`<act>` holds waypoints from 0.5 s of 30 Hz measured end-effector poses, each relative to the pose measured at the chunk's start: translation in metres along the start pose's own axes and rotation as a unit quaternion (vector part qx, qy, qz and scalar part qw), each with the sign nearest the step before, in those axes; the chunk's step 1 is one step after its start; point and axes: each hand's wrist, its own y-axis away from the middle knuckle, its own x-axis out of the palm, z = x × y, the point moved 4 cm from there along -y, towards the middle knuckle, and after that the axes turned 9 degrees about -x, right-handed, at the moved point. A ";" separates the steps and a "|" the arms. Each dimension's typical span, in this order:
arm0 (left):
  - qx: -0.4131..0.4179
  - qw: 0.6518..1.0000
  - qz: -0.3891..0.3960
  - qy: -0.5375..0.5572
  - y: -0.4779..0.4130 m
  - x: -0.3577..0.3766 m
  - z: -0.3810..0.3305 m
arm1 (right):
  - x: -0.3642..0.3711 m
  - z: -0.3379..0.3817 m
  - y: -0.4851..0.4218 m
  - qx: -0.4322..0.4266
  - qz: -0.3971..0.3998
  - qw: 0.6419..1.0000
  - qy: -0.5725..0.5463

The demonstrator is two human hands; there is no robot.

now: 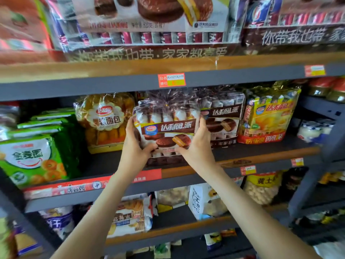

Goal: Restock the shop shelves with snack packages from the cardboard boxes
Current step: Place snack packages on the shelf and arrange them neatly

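A brown-and-white bag of chocolate pies point(168, 128) is held upright at the middle shelf point(261, 156), its bottom near the shelf's front edge. My left hand point(133, 144) grips its left side and lower corner. My right hand point(196, 144) grips its right side and lower edge. A matching bag of chocolate pies point(224, 118) stands just behind and to the right. No cardboard box is in view.
A bread bag point(106, 120) stands left of the held bag, green snack bags point(31, 157) further left, a yellow pie bag point(268, 116) to the right. Large pie packs point(149, 21) fill the shelf above. Lower shelves point(168, 232) hold assorted bags.
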 end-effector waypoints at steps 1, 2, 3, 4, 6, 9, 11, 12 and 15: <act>0.003 1.000 -0.003 -0.008 -0.006 -0.004 0.003 | 0.006 0.000 -0.004 0.003 0.014 1.000 0.003; 0.004 1.000 -0.007 -0.012 -0.012 -0.008 0.006 | 0.011 0.000 -0.007 0.003 0.031 0.999 0.014; 0.004 1.000 -0.010 -0.015 -0.018 -0.011 0.009 | 0.014 0.000 -0.009 0.001 0.042 0.999 0.031; 0.001 1.000 -0.013 -0.020 -0.023 -0.013 0.013 | 0.017 0.000 -0.011 -0.006 0.045 0.998 0.054; -0.005 0.999 -0.007 -0.035 -0.030 -0.010 0.013 | 0.018 0.000 -0.014 -0.018 0.037 0.995 0.096; -0.009 0.999 0.006 -0.036 -0.035 0.002 0.012 | 0.014 -0.004 -0.016 -0.032 0.012 0.977 0.209; 0.007 0.999 0.000 -0.051 -0.043 0.005 0.014 | 0.012 -0.008 -0.016 -0.074 -0.013 0.958 0.276; 0.013 0.998 -0.002 -0.064 -0.046 0.005 0.016 | 0.012 -0.010 -0.016 -0.099 -0.010 0.949 0.298; 0.037 0.993 -0.005 -0.111 -0.045 0.002 0.017 | 0.013 -0.016 -0.023 -0.150 0.019 0.927 0.344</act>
